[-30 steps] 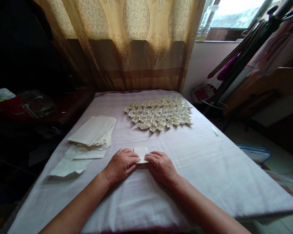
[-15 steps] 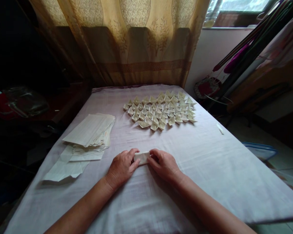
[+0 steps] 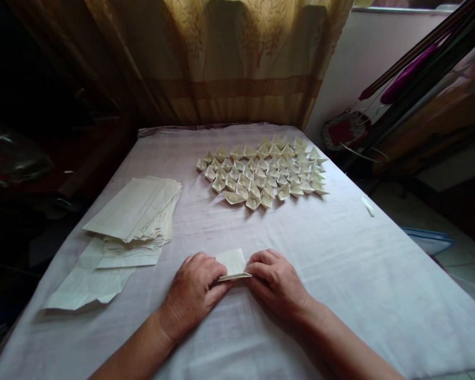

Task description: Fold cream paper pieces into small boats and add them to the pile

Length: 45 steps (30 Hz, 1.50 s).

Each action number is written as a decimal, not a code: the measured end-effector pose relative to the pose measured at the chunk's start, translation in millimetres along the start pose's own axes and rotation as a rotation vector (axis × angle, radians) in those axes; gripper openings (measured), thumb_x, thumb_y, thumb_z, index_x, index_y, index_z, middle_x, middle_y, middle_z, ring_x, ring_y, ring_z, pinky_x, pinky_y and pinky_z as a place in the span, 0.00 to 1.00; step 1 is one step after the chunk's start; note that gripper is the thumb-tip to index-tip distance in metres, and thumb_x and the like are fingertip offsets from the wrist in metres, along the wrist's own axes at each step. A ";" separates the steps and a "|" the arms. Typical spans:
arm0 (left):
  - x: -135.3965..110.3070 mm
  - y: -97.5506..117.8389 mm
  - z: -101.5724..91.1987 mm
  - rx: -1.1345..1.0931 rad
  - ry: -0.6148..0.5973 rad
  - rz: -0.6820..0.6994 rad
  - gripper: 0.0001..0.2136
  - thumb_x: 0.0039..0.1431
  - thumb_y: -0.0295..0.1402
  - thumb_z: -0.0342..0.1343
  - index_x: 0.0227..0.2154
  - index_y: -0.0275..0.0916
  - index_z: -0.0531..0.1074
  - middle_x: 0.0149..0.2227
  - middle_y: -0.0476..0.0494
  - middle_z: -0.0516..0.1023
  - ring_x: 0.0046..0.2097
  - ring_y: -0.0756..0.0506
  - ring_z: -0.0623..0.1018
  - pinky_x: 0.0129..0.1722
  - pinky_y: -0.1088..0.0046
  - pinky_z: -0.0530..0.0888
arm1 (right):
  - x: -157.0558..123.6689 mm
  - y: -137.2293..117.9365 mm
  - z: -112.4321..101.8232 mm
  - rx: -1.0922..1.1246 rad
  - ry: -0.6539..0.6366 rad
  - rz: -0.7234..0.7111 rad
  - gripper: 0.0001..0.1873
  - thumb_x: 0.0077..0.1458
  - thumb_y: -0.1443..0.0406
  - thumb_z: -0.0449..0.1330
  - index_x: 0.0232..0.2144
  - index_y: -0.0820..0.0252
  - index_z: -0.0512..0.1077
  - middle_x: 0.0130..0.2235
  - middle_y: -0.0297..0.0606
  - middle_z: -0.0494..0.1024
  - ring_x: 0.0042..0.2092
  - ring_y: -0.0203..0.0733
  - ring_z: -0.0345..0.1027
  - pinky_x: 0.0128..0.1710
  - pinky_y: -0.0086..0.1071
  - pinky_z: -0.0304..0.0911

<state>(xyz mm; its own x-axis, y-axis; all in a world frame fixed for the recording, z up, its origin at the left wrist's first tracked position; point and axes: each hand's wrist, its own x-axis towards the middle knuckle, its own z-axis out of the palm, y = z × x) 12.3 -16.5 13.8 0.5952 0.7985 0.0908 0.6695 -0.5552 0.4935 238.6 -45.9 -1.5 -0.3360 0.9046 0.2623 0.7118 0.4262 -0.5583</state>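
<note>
Hands meet at the near middle of the table, on a small folded sheet of paper (image 3: pixel 231 263). The left hand (image 3: pixel 193 291) pinches the left edge of this paper between thumb and fingers, and the right hand (image 3: pixel 277 281) presses its fingertips on the right edge, so both hands are closed on the same piece and almost touch each other. The paper lies flat on the pale cloth (image 3: pixel 340 264) that covers the table, just in front of the person. To the left, near the left hand, there is a loose stack of flat paper sheets (image 3: pixel 132 211). Farther back, well apart from the hands, many small folded paper boats (image 3: pixel 263 173) lie close together in rows. Behind the table hangs a brown patterned curtain (image 3: pixel 221 58).
</note>
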 end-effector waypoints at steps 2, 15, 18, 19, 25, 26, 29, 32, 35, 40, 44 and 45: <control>0.3 0.0 -0.2 0.009 -0.013 0.010 0.09 0.61 0.39 0.58 0.27 0.43 0.73 0.30 0.47 0.77 0.36 0.45 0.73 0.37 0.67 0.67 | 1.3 1.3 -2.8 0.001 -0.027 -0.009 0.06 0.59 0.65 0.59 0.31 0.54 0.76 0.34 0.36 0.76 0.37 0.39 0.68 0.39 0.33 0.61; 5.0 0.3 5.6 0.068 0.076 -0.113 0.10 0.61 0.37 0.56 0.45 0.43 0.72 0.29 0.49 0.76 0.33 0.44 0.75 0.37 0.67 0.69 | 14.4 -0.8 5.8 -0.056 0.069 0.140 0.12 0.59 0.63 0.60 0.23 0.57 0.71 0.34 0.36 0.75 0.37 0.40 0.65 0.40 0.36 0.55; 5.0 -1.4 8.6 0.100 0.114 -0.103 0.12 0.62 0.36 0.55 0.48 0.43 0.70 0.29 0.49 0.77 0.32 0.44 0.76 0.38 0.67 0.70 | 15.8 -3.1 8.5 -0.104 0.077 0.167 0.13 0.58 0.63 0.60 0.22 0.58 0.70 0.33 0.36 0.75 0.37 0.40 0.65 0.39 0.36 0.54; 5.0 -2.0 9.8 0.113 0.127 -0.095 0.11 0.62 0.37 0.55 0.47 0.43 0.70 0.29 0.49 0.77 0.32 0.44 0.76 0.37 0.66 0.70 | 16.3 -3.8 9.2 -0.121 0.077 0.172 0.13 0.58 0.63 0.60 0.21 0.58 0.70 0.33 0.36 0.75 0.36 0.40 0.65 0.39 0.36 0.53; 5.2 -2.7 11.6 0.081 0.210 -0.008 0.12 0.64 0.39 0.54 0.47 0.41 0.69 0.37 0.46 0.79 0.37 0.44 0.78 0.39 0.67 0.71 | 17.2 -6.5 10.5 -0.161 0.075 0.190 0.12 0.59 0.64 0.59 0.23 0.58 0.70 0.33 0.36 0.75 0.37 0.41 0.64 0.39 0.36 0.53; 5.5 -2.1 10.9 0.076 0.221 -0.001 0.11 0.65 0.38 0.53 0.47 0.41 0.69 0.37 0.46 0.79 0.38 0.44 0.78 0.39 0.67 0.71 | 17.4 -6.9 10.3 -0.161 0.074 0.193 0.12 0.59 0.64 0.60 0.23 0.58 0.70 0.33 0.36 0.75 0.37 0.40 0.65 0.40 0.36 0.53; 6.5 0.3 8.2 0.070 0.214 -0.006 0.09 0.64 0.35 0.54 0.45 0.40 0.70 0.34 0.48 0.79 0.34 0.45 0.77 0.37 0.67 0.71 | 18.4 -8.0 9.2 -0.179 0.064 0.203 0.12 0.58 0.65 0.60 0.23 0.58 0.70 0.33 0.35 0.75 0.37 0.41 0.65 0.39 0.36 0.52; 7.0 1.5 7.2 0.056 0.201 0.008 0.07 0.64 0.35 0.55 0.43 0.41 0.73 0.33 0.48 0.79 0.33 0.45 0.76 0.36 0.67 0.70 | 19.9 -8.3 8.5 -0.218 0.051 0.204 0.12 0.58 0.64 0.61 0.23 0.58 0.70 0.33 0.36 0.76 0.37 0.41 0.65 0.39 0.36 0.52; 6.0 0.7 8.7 0.055 0.200 0.037 0.08 0.65 0.36 0.54 0.42 0.41 0.74 0.33 0.48 0.79 0.35 0.45 0.76 0.37 0.67 0.70 | 20.8 -8.1 9.4 -0.248 0.051 0.207 0.13 0.59 0.62 0.60 0.23 0.58 0.70 0.33 0.36 0.76 0.37 0.41 0.65 0.38 0.36 0.51; 2.5 -1.0 11.3 0.173 0.175 0.060 0.10 0.67 0.37 0.52 0.46 0.42 0.75 0.32 0.47 0.76 0.34 0.44 0.73 0.37 0.65 0.69 | 20.4 -7.9 13.8 -0.254 0.084 0.222 0.14 0.61 0.61 0.59 0.23 0.57 0.69 0.32 0.36 0.75 0.36 0.41 0.65 0.38 0.36 0.51; 1.0 0.6 10.5 0.264 0.183 0.067 0.11 0.67 0.36 0.51 0.47 0.43 0.75 0.31 0.47 0.72 0.33 0.45 0.71 0.34 0.67 0.68 | 19.0 -7.2 14.5 -0.215 0.116 0.215 0.14 0.61 0.61 0.58 0.23 0.57 0.69 0.32 0.36 0.74 0.36 0.41 0.65 0.38 0.36 0.51; 0.9 1.0 10.3 0.273 0.190 0.066 0.11 0.67 0.36 0.50 0.47 0.43 0.75 0.31 0.47 0.72 0.33 0.45 0.71 0.34 0.67 0.68 | 18.5 -6.7 14.1 -0.184 0.123 0.208 0.13 0.61 0.61 0.58 0.25 0.57 0.69 0.32 0.36 0.75 0.36 0.41 0.65 0.39 0.36 0.52</control>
<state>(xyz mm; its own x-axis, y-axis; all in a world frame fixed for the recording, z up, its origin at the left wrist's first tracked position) 18.1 -18.7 5.5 0.5652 0.7734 0.2871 0.7416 -0.6288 0.2339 218.9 -32.0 -4.0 -0.1020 0.9610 0.2571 0.8608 0.2148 -0.4614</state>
